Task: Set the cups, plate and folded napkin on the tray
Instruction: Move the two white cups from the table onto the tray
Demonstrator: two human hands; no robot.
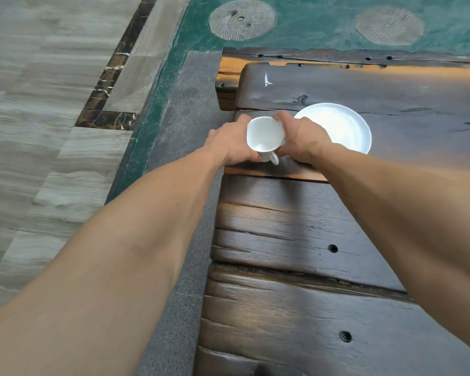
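Both hands hold one white cup [265, 138] between them. The left hand [232, 143] curls round the cup's left side, and the right hand [300, 139] wraps its right side, fingers over the far rim. So each grip is closed on the cup. The cup is tilted, its mouth turned toward the viewer, its axis leaning up and away. Its small handle [274, 158] points down and toward the viewer, between the two wrists.

Just right of the cup, partly behind the right hand, a white plate [342, 126] lies flat on the surface [296, 240]. The right hand is the nearer one to the plate. Cup and plate sit close to the surface's left edge, toward its far end.

The surface is dark, weathered wooden planks with cracks and bolt holes. No tray, napkin or second cup is in sight, so where the cup must go cannot be told.

Left of the surface is grey stone, then a green floor strip and pale striped tiles.
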